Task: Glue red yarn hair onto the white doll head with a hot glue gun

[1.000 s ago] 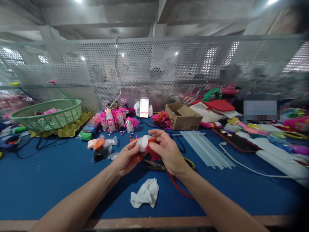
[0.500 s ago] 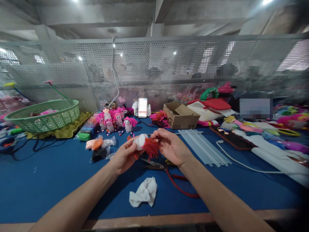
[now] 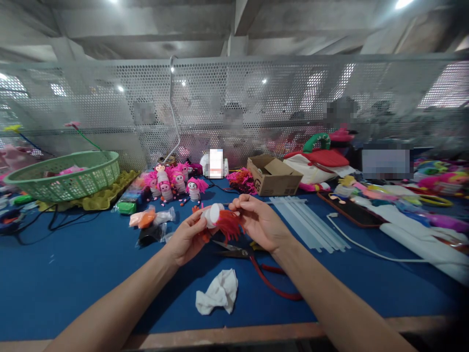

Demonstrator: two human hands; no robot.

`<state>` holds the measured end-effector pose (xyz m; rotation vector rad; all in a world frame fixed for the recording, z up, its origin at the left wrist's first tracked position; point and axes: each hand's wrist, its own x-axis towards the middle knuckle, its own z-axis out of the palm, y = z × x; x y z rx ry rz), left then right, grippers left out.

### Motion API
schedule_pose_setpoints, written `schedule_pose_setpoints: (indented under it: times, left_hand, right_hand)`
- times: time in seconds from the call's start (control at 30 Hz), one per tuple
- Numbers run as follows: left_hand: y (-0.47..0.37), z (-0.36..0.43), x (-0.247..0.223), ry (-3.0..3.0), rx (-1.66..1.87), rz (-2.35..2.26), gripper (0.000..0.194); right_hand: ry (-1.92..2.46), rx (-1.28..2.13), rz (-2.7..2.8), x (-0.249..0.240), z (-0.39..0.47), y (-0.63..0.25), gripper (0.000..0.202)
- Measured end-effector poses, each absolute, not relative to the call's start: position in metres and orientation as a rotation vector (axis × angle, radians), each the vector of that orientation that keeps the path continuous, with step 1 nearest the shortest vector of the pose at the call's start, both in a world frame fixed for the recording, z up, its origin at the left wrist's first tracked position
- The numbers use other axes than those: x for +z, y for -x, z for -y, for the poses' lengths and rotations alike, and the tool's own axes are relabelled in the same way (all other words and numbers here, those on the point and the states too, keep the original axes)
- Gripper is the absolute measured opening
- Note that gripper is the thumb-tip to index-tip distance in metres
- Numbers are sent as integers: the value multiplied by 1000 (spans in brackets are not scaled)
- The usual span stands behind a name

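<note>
My left hand (image 3: 187, 240) is closed around a small white doll body (image 3: 211, 216) with a round white end turned toward me. From that end hangs a bunch of red yarn (image 3: 228, 226), spread to the right. My right hand (image 3: 263, 224) is pinched at the right edge of the yarn, its thumb and forefinger on some strands. Scissors with red handles (image 3: 273, 285) lie on the table below both hands, blades pointing left. Nearer to me is a crumpled white tissue (image 3: 219, 293).
Finished-looking dolls with pink hair (image 3: 166, 183) stand at the back. A cardboard box (image 3: 280, 183), pale blue strips (image 3: 311, 225), a phone (image 3: 351, 208) and a white cable (image 3: 366, 252) are to the right. Packets of clay (image 3: 146, 218) and a green basket (image 3: 69, 178) are to the left.
Almost nothing differs. Both hands keep the same hold on the doll body and yarn, and the view has shifted very slightly.
</note>
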<state>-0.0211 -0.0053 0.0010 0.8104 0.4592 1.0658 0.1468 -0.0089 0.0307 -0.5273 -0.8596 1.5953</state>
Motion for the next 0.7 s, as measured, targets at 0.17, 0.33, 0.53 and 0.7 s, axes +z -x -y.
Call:
schedule_pose_setpoints:
  times: [0.17,0.33,0.53,0.7]
  left_hand:
    - [22,5,0,-817,1073,-444,34]
    - [23,4,-2,-808,1073,-442,35]
    - [23,4,-2,-811,1066,-457,37]
    - [23,5,-1,-809,1069,-447,38]
  right_hand:
    - [522,1595,862,28,7,-149,11]
    - [548,1584,824,27,6,-150,12]
    - [652,1567,861,27,6,-149,20]
    - [690,1506,887,26,7,-149,24]
